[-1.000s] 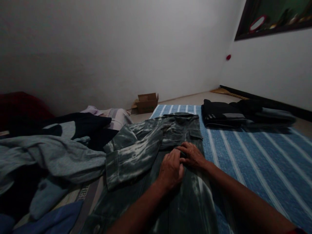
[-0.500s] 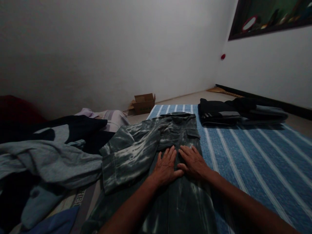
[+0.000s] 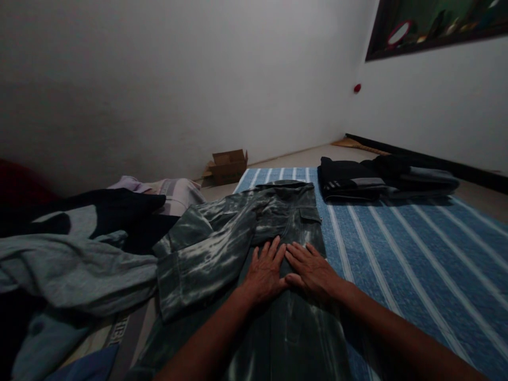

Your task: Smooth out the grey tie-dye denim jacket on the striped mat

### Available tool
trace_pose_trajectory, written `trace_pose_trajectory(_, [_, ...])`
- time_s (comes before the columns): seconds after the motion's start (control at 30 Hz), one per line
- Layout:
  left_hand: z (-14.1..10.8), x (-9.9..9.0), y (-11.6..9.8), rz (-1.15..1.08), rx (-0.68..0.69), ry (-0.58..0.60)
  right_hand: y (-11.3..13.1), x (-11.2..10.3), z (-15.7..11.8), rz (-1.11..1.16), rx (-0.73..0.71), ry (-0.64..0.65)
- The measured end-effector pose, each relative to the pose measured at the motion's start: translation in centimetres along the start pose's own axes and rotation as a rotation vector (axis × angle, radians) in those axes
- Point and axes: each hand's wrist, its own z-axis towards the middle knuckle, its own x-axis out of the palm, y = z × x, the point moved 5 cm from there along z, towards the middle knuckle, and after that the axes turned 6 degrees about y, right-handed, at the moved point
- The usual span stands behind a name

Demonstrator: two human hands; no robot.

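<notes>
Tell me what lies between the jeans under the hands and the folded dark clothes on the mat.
In the head view, only bare blue striped mat separates the jeans from the folded dark clothes; nothing else lies there.

Left hand [image 3: 264, 271], right hand [image 3: 311, 269] flat (thumbs touching)

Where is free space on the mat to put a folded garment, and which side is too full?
Free: the striped mat right of the washed jeans, nearer than the folded dark clothes. Both hands, left hand and right hand, lie flat on the jeans. Crowded: the left side, with the heaped clothes.
</notes>
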Motion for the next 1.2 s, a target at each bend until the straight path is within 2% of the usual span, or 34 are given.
trace_pose_trajectory(0.23, [0.1, 0.3, 0.1, -0.003, 0.012, -0.009, -0.1, 0.0, -0.1, -0.018, 0.061, -0.015])
trace_pose_trajectory(0.4, [0.1, 0.2, -0.1, 0.007, -0.002, 0.021, -0.5, -0.1, -0.3, -0.035, 0.141, -0.052])
trace_pose_trajectory(0.53, [0.1, 0.2, -0.2, 0.001, -0.010, 0.045, -0.6, -0.1, -0.4, -0.037, 0.148, -0.042])
trace_pose_trajectory(0.77, [0.1, 0.7, 0.0, -0.015, 0.014, 0.011, -1.2, -0.1, -0.6, -0.023, 0.249, -0.057])
trace_pose_trajectory(0.97, [0.0, 0.2, -0.2, -0.020, 0.000, 0.029, -0.8, -0.3, -0.7, -0.048, 0.125, -0.003])
trace_pose_trajectory(1.2, [0.2, 0.3, -0.3, -0.026, 0.017, 0.015, -1.3, -0.3, -0.4, -0.085, 0.176, 0.002])
